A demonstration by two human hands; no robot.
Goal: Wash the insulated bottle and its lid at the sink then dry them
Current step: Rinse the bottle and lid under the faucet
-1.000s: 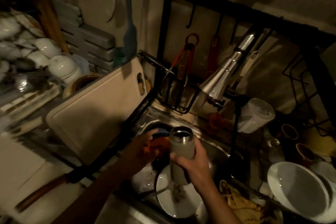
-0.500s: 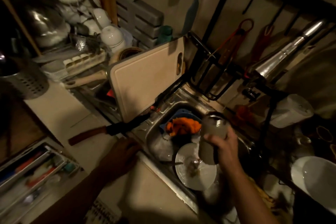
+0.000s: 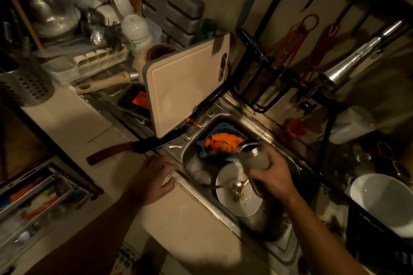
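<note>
My right hand point(image 3: 271, 177) grips the pale insulated bottle point(image 3: 253, 156) over the steel sink point(image 3: 225, 118), its open steel mouth tilted toward the far left. Below it in the basin lies a white plate point(image 3: 230, 192) with food scraps. My left hand point(image 3: 154, 177) rests on the counter just left of the sink rim, fingers relaxed and holding nothing. I cannot make out the bottle's lid.
A blue strainer with orange peels point(image 3: 221, 144) sits in the sink's far corner. A wooden-handled knife point(image 3: 136, 148) lies by the rim under a leaning cutting board point(image 3: 185, 94). A tap point(image 3: 348, 67) reaches over from the right. A white bowl point(image 3: 382, 201) sits right.
My left hand has left the sink and come to rest on the counter. The bottle has tipped from upright to tilted. My view swung left.
</note>
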